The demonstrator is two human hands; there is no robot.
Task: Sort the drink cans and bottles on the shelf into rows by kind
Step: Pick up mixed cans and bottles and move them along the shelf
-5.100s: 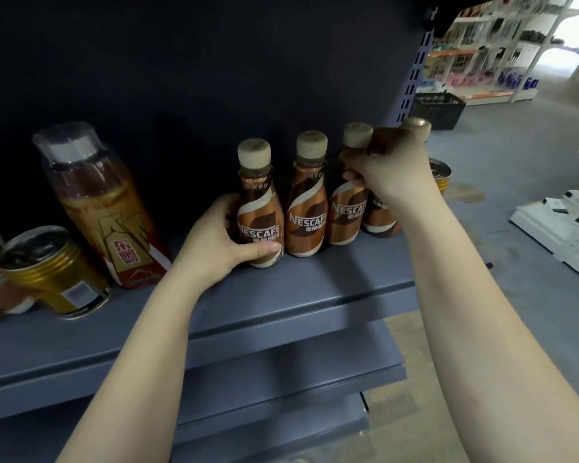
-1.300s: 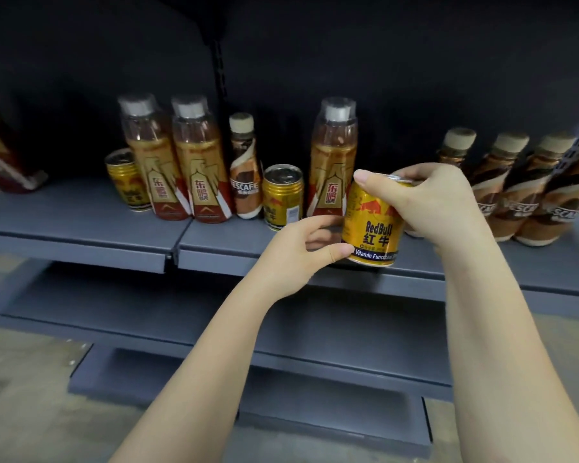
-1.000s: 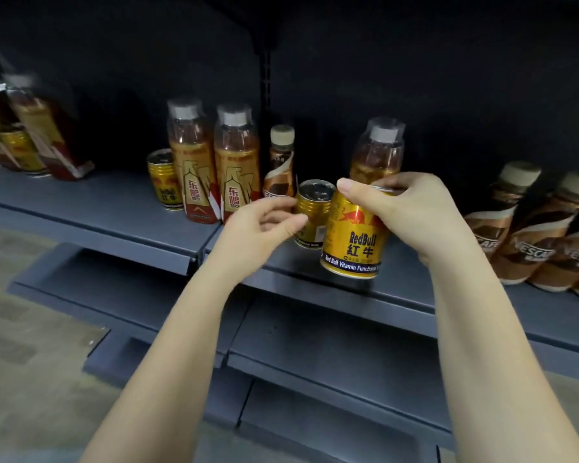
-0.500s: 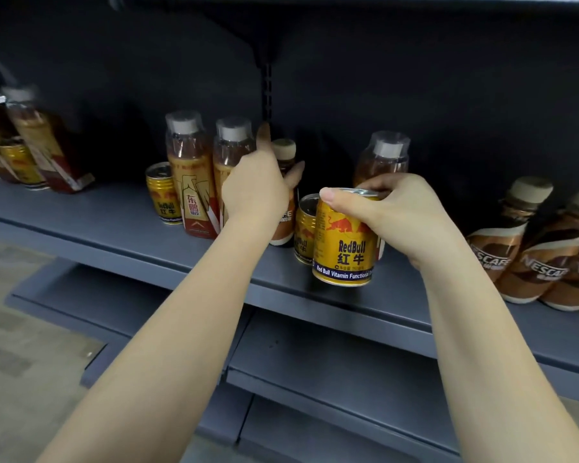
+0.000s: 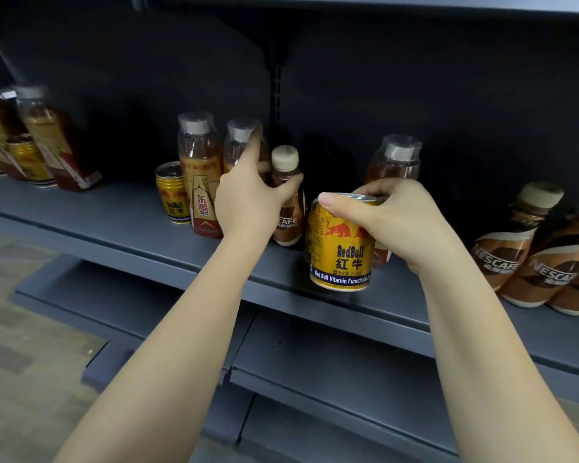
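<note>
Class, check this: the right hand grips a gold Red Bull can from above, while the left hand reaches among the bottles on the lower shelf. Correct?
Not quite. The head view shows the left hand among bottles on the same shelf the Red Bull can is at, not the lower one. The right hand does grip the can from above.

Glossy metal can (image 5: 340, 248), matt shelf (image 5: 121, 215)

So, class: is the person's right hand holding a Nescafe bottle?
No, the right hand grips a gold Red Bull can by its top.
</note>
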